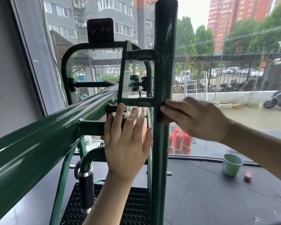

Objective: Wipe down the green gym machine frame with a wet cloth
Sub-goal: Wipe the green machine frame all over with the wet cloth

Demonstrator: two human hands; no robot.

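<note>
Right hand (196,118) pressing dark cloth (162,109) with near-straight fingers against right side of vertical green post (162,78), long axis up-down, left hand (126,140) spread flat, holding nothing, just left of post.

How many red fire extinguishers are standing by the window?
3 show, I think: red fire extinguishers clustered on the floor at the window, just right of the green upright post, below the right hand. The post may hide more.
</note>
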